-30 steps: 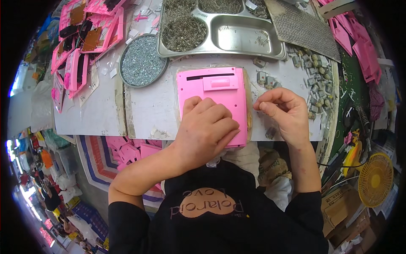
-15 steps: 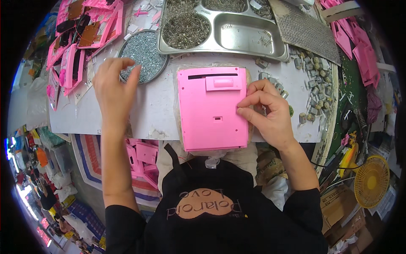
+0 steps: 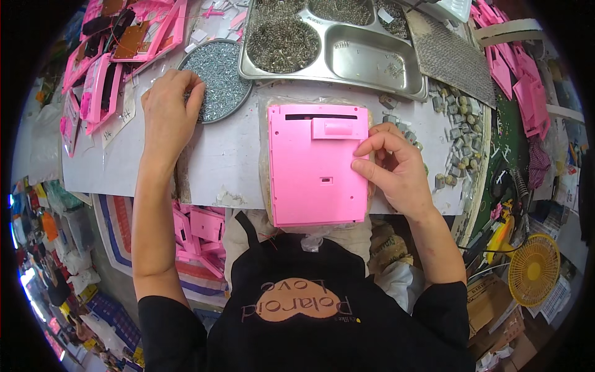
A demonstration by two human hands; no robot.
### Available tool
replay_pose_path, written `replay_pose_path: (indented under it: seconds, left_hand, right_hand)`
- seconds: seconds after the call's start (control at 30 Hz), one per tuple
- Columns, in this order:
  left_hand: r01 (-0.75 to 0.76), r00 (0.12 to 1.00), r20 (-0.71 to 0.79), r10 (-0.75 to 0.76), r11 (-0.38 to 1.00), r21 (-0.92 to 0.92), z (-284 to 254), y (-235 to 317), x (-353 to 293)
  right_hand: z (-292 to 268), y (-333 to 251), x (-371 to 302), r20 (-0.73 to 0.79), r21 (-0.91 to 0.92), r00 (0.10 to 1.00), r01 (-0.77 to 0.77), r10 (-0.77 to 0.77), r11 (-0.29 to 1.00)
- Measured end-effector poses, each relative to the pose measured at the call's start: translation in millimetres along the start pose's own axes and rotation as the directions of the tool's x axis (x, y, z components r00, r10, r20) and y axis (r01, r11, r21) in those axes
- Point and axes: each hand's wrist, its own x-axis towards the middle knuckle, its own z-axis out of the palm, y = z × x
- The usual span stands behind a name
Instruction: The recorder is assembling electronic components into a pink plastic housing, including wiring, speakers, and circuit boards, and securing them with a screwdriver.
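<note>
A pink plastic housing [image 3: 304, 167], with a long slot near its top, a small raised block and several screw holes, lies flat before me on a plastic-wrapped pad. My right hand [image 3: 400, 170] is at its right edge, thumb and index fingertips nearly together over the rim. Whether anything tiny is between them cannot be made out. My left hand [image 3: 167, 115] reaches over the left rim of a round tray [image 3: 248, 99] of small silver screws [image 3: 218, 77]. Its thumb and fingers are curled close together, and whatever is at their tips is hidden.
Behind the housing stands a steel compartment tray [image 3: 406, 93] with springs and small metal parts. Small metal blocks [image 3: 462, 133] are scattered at the right beside a textured mat [image 3: 452, 56]. Pink assemblies [image 3: 102, 93] with wires are piled at left. A yellow fan guard [image 3: 534, 270] is lower right.
My left thumb and fingers have drawn closer together at the screw tray. My right hand stays at the housing's edge. The whole view has shifted slightly.
</note>
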Motion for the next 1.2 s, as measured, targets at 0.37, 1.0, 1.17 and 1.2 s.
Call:
replay_pose_path:
  seconds: [0.37, 1.0, 1.17, 1.2]
  left_hand:
    - [0.23, 0.969, 0.178, -0.17, 0.886, -0.402, -13, 3, -12]
    - [-0.305, 0.952, -0.186, 0.242, 0.722, -0.62, 1, 140, -84]
    - [-0.316, 0.949, -0.225, 0.222, 0.701, -0.639, 4, 140, -82]
    - [-0.323, 0.946, -0.237, 0.22, 0.682, -0.656, 5, 140, -81]
  right_hand:
    - [-65, -38, 54, -0.469, -0.174, 0.721, 0.49, -0.509, 0.854]
    - [-6, -138, 5, 0.064, 0.629, 0.824, 0.405, -0.564, 0.663]
    - [11, -133, 7, 0.026, 0.645, 0.819, 0.424, -0.573, 0.636]
    - [13, -133, 8, 0.027, 0.639, 0.822, 0.423, -0.568, 0.643]
